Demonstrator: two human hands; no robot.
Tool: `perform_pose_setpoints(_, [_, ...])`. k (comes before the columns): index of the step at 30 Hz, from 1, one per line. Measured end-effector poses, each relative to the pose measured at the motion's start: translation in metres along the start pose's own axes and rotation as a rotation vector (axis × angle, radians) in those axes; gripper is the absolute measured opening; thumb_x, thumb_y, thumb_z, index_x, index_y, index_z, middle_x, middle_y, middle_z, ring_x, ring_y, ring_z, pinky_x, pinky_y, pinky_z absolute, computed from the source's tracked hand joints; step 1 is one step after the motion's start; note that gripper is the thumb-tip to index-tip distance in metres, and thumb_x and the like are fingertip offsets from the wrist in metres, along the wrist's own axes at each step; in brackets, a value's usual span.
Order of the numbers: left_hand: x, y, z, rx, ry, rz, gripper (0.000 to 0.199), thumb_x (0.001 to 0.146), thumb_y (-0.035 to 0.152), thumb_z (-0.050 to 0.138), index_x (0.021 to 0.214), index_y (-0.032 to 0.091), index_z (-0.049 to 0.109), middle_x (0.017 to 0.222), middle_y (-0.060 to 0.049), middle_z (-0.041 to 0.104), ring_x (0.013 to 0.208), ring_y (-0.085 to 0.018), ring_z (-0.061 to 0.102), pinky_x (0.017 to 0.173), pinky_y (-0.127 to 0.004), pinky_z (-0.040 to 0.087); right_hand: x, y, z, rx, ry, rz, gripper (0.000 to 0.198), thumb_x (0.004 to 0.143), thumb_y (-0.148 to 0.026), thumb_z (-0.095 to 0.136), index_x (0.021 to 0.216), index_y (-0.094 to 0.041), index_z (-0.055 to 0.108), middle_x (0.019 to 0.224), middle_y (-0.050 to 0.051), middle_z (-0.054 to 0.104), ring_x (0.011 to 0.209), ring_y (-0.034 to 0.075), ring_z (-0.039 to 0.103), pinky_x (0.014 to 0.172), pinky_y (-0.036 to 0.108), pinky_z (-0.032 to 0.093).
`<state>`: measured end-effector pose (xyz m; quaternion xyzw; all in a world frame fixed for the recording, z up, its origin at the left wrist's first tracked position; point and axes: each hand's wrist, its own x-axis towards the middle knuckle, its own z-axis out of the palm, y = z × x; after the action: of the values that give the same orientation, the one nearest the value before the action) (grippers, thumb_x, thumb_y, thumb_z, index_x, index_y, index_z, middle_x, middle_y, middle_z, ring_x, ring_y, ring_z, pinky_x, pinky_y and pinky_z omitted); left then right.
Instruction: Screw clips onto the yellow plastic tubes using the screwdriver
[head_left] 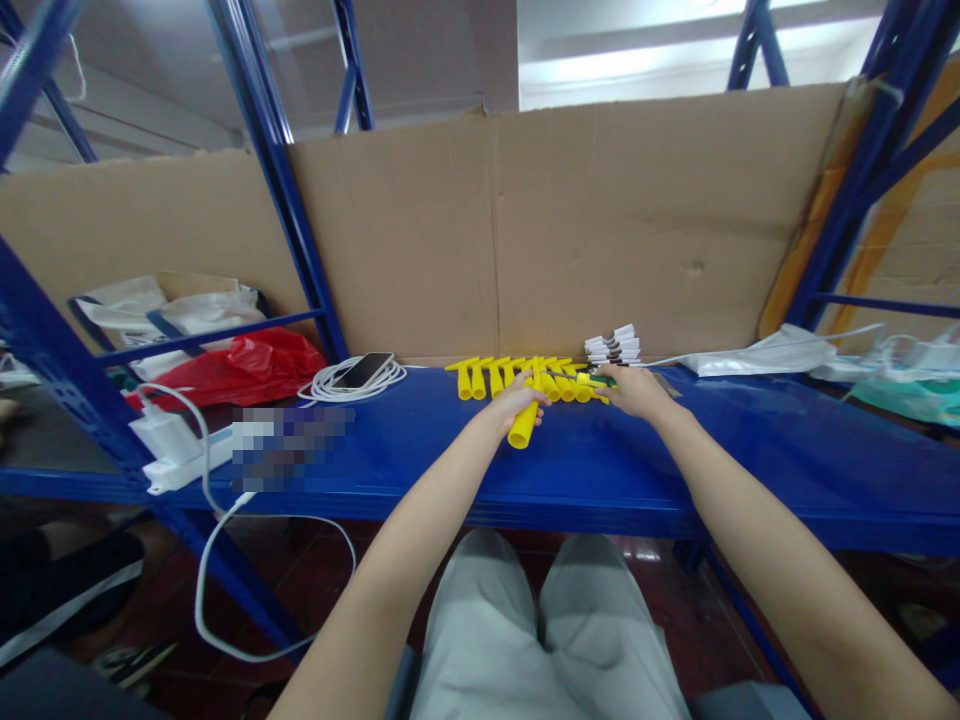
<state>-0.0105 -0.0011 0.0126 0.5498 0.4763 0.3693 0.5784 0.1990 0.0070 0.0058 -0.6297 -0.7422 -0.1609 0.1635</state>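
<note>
My left hand [521, 397] is wrapped round a yellow plastic tube [523, 428], whose open round end points toward me. My right hand [634, 388] grips what looks like a screwdriver [596, 381] with a yellow and dark green handle. Its thin shaft points left and reaches the upper part of the held tube; whether the tip touches it is too small to tell. Just behind both hands, several similar yellow tubes [465, 382] with narrow crosspieces lie in a row on the blue shelf [600, 470].
Small white pieces with black bands [613, 346] lie behind the row, against the cardboard wall [637, 220]. On the left are a phone [364, 370] on a coiled white cable, a red bag [255, 362] and a power strip [187, 465]. A white packet [765, 352] lies right.
</note>
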Motion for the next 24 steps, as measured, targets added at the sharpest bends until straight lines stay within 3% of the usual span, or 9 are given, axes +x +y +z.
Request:
perform_pose_setpoints(5, [0.004,-0.002,-0.001,-0.016,0.001,0.006,0.088,0.071,0.003,0.058,0.145,0.028,0.017,0.060,0.005,0.053,0.039,-0.006,0.044,0.042,-0.017,0.038,0.001,0.002,0.003,0.006,0.016,-0.016,0.034,0.082,-0.034,0.055,0.113,-0.023,0.063,0.106,0.010,0.069,0.095,0.026,0.064,0.077,0.033,0.045])
perform_pose_setpoints(12, [-0.001,0.000,-0.001,0.046,-0.001,0.000,0.083,0.074,0.002,0.051,0.145,0.028,0.017,0.061,0.004,0.053,0.041,-0.007,0.045,0.042,-0.018,0.039,0.003,0.004,0.005,0.107,0.023,-0.016,0.033,0.080,-0.029,0.056,0.111,-0.021,0.064,0.106,0.011,0.068,0.096,0.026,0.063,0.081,0.035,0.047])
perform_pose_setpoints(19, [-0.002,-0.001,-0.002,0.041,0.005,0.023,0.079,0.076,0.002,0.050,0.144,0.028,0.020,0.067,0.002,0.056,0.040,-0.007,0.045,0.040,-0.017,0.037,0.010,0.018,0.011,0.450,0.210,-0.086,0.028,0.077,-0.027,0.061,0.102,-0.017,0.069,0.100,0.011,0.066,0.096,0.024,0.061,0.089,0.038,0.046])
perform_pose_setpoints(22, [-0.002,-0.001,-0.003,0.018,0.026,0.019,0.081,0.076,0.001,0.051,0.145,0.028,0.018,0.068,0.002,0.056,0.040,-0.006,0.045,0.040,-0.017,0.037,0.010,0.015,0.013,0.678,0.268,-0.001,0.033,0.076,-0.036,0.062,0.101,-0.016,0.066,0.098,0.011,0.067,0.092,0.024,0.062,0.083,0.039,0.049])
perform_pose_setpoints(24, [-0.002,-0.001,-0.003,0.026,0.022,0.014,0.080,0.076,0.001,0.050,0.144,0.028,0.019,0.067,0.002,0.056,0.040,-0.006,0.045,0.040,-0.017,0.037,0.010,0.011,0.014,0.829,0.313,0.128,0.035,0.075,-0.043,0.062,0.098,-0.016,0.064,0.089,0.009,0.067,0.078,0.022,0.063,0.072,0.038,0.051])
